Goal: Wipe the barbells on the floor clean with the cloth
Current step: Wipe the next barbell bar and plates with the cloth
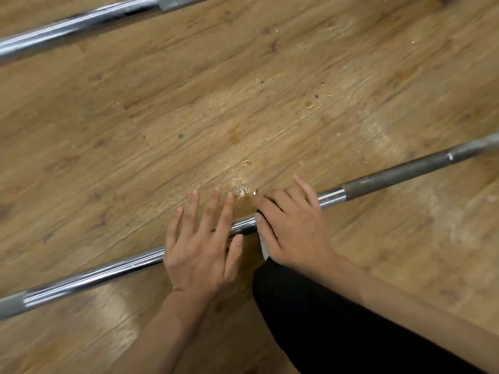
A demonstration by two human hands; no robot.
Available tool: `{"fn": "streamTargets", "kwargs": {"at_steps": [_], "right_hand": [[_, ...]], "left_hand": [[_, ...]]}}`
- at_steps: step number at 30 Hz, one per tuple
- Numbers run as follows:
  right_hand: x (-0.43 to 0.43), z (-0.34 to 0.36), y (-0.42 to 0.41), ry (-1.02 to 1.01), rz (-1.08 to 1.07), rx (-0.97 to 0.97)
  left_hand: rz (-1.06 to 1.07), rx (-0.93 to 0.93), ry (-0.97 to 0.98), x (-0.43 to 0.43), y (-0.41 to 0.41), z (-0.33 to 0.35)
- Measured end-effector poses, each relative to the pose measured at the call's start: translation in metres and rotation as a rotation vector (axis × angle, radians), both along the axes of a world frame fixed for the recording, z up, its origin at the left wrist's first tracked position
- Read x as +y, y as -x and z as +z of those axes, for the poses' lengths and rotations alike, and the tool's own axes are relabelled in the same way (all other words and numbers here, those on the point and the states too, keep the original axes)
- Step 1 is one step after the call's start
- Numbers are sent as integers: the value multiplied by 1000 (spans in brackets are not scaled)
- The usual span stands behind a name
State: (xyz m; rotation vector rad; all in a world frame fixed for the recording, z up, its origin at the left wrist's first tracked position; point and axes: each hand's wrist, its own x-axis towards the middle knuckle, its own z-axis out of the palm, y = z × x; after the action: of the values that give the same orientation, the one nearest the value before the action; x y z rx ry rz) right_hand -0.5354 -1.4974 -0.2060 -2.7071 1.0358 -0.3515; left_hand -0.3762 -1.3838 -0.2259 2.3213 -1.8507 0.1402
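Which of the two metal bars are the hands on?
The nearer barbell, the one crossing the lower part of the view. Both the left hand and right hand lie over it. The other barbell lies untouched at the top left.

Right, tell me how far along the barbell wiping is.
Done: cannot tell; no stretch looks clearly wiped. In hand: the right hand presses a white cloth onto the near barbell, the left hand lies spread over it. Left: its dull grey section, and the far barbell, untouched.
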Motion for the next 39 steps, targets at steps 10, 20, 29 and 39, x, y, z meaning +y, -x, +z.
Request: {"fn": "streamTargets", "kwargs": {"at_steps": [10,20,29,39], "right_hand": [[-52,-11,48,86,-515,-76],[-33,-18,-59,92,-25,-183],[-59,-24,-91,135,-158,-193],[-76,-28,-110,208,-216,-187]], "left_hand": [[98,21,47,-30,-14,-1],[49,187,44,-61,-52,11],[-96,126,-120,-56,-137,37],[179,-23,-173,12,-258,35]]}}
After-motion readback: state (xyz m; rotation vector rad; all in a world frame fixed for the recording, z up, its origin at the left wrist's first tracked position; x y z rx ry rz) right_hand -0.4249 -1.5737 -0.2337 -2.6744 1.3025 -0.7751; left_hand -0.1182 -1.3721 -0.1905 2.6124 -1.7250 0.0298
